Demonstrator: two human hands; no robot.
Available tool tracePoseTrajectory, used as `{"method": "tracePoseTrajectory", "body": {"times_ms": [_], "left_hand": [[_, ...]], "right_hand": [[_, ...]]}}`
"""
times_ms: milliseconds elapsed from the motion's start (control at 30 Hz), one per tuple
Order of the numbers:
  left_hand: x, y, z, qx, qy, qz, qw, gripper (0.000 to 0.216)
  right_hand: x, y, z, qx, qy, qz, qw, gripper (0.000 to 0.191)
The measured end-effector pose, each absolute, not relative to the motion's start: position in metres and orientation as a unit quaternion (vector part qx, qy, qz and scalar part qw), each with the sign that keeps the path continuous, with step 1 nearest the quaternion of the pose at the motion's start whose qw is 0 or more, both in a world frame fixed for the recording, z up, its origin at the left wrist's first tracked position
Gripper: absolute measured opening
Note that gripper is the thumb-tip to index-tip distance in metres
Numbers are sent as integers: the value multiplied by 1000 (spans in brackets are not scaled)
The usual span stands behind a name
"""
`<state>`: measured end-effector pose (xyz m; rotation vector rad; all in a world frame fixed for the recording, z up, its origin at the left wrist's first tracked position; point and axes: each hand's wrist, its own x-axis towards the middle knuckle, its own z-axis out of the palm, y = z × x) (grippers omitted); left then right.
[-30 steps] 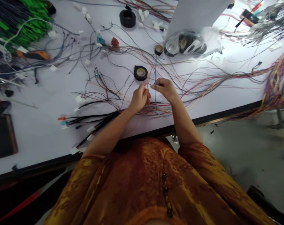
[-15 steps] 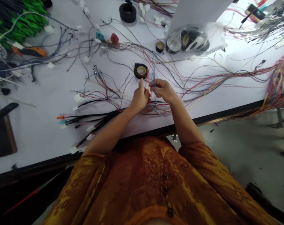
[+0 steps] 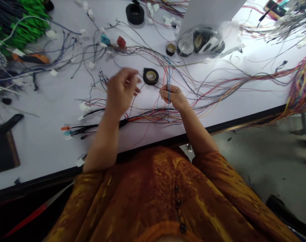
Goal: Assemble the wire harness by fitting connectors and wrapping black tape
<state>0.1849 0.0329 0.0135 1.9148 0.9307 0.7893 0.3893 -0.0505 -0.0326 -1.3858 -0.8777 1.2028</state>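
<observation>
My right hand (image 3: 174, 97) is closed in a pinch on thin wires above the table. A blue wire (image 3: 169, 79) runs down across its fingers, and red wires (image 3: 165, 75) rise beside it. My left hand (image 3: 122, 89), slightly blurred, is raised to the left with its fingers loosely bent and apart; I see nothing in it. Between the hands and a little farther back lies a black tape roll (image 3: 150, 76). Below them a bundle of wires (image 3: 147, 116) stretches along the table, joining black-wrapped branches (image 3: 92, 127) partly hidden by my left forearm.
Farther back are a larger black tape roll (image 3: 135, 14), a small roll (image 3: 170, 49) and a plastic bag of rolls (image 3: 200, 42). An orange-handled tool (image 3: 31, 58) lies left, near green-tipped wires (image 3: 29, 30). Multicoloured wires (image 3: 303, 84) hang over the right edge.
My left hand has left the wires beside my right hand and moved left, rising above the table. My right hand stays nearly in place, fingers pinched on the wires.
</observation>
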Motion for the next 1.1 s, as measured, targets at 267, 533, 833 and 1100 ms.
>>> {"method": "tracePoseTrajectory", "body": {"times_ms": [267,533,833,1100], "left_hand": [[234,69,-12,695,231,10,681,27],[240,54,-8,736,219,17,641,9],[224,56,-23,523,492,288,634,9],[206,68,-2,568,394,287,663,25]], "right_hand": [[382,-52,-28,-608,-391,456,520,36],[386,-69,-26,-650,-390,409,508,50],[387,-91,-59,-612,-338,373,610,46],[382,-88,-66,-654,-377,322,571,40]]}}
